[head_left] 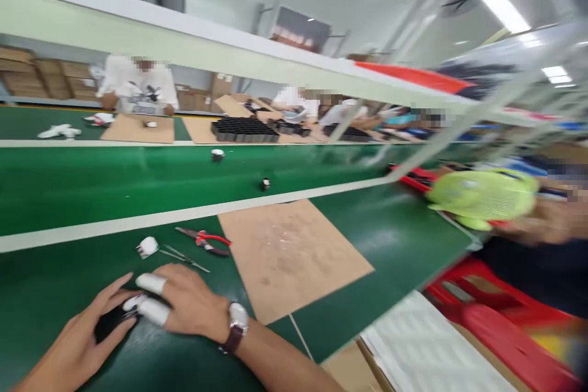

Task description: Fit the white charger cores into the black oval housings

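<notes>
My left hand [85, 340] is curled around a small black part [110, 323], its thumb and fingers on either side. My right hand [190, 303] wears white finger covers and a wristwatch [238, 320] on a dark strap. Its covered fingertips grip the right end of the black part, where a small white and dark bit shows; the exact kind is blurred. Just beyond the hands lie a white roll [147, 247], metal tweezers [184, 258] and red-handled pliers [206, 241], all on the green table.
A brown cardboard sheet [298, 257] lies right of the pliers. Behind a pale rail, a green belt [92, 177] carries two small black-and-white parts [217, 154]. People work across it. At right, a person sits near a lime-green fan [482, 196] and a red chair [514, 343].
</notes>
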A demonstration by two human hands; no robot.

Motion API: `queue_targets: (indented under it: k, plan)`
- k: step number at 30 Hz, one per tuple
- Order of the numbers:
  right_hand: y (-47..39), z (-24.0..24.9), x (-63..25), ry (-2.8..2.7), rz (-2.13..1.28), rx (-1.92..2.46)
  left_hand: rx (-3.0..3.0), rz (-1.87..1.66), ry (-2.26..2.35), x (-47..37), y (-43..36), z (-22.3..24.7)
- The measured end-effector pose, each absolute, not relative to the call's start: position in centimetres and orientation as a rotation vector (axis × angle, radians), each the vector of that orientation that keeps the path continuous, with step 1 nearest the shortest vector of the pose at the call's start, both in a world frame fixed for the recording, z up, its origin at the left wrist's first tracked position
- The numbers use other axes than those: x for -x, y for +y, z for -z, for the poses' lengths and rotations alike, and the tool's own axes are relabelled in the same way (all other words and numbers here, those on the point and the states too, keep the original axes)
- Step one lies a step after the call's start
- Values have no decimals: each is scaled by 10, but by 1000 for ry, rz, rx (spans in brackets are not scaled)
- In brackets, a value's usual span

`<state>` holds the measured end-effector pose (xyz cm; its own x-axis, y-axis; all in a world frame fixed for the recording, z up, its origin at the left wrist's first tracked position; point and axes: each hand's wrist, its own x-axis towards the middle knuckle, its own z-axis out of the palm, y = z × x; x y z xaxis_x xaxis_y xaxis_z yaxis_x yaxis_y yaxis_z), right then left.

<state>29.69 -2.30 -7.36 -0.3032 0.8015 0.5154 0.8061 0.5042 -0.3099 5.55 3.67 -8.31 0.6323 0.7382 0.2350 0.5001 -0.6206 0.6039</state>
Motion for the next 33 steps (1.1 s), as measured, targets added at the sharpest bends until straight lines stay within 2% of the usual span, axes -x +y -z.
queue_targets:
  k: [3, 7, 10, 15, 18, 26, 33]
  plan:
    - [-22, 70, -314, -1993, 118, 1549, -2321, -536, 917, -46, 49, 85]
    - [-18, 78, -327, -2077, 332, 1836, -2282, -551, 861, -49, 54, 82]
    - [-18, 83, -329, -2148, 406, 1759, -2283, -564, 807, -50, 50, 78]
    - [-26, 68, -320, -2019, 138, 1397, -2269, -578, 820, -51, 48, 75]
    - [-33, 58, -312, -2102, 117, 1243, -2269, -603, 804, -52, 48, 75]
    - [-36, 54, -307, -2252, 354, 1308, -2266, -599, 750, -53, 48, 74]
    - [-34, 49, -300, -2295, 430, 1330, -2274, -630, 693, -55, 49, 74]
